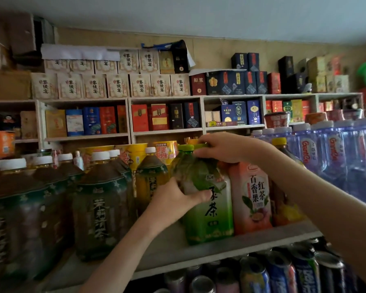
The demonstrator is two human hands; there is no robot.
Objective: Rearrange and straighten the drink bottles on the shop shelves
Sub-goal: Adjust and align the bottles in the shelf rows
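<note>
A large green tea bottle (209, 210) with a green cap stands upright near the front of the white shelf (220, 248). My left hand (173, 199) grips its left side at mid height, thumb across the label. My right hand (222, 149) holds its neck and shoulder from above, just under the cap. Touching its right side stands a pink passion-fruit red tea bottle (251, 195). A gap on the shelf separates the green bottle from the dark jasmine tea bottles (99, 208) on the left.
Behind stand a yellowish tea bottle (151, 176), yellow noodle tubs (135, 151) and a yellow-capped bottle (280, 144). Big clear water jugs (334, 153) fill the right. Cans (283, 271) sit on the lower shelf. Boxed goods (118, 85) line the wall shelves.
</note>
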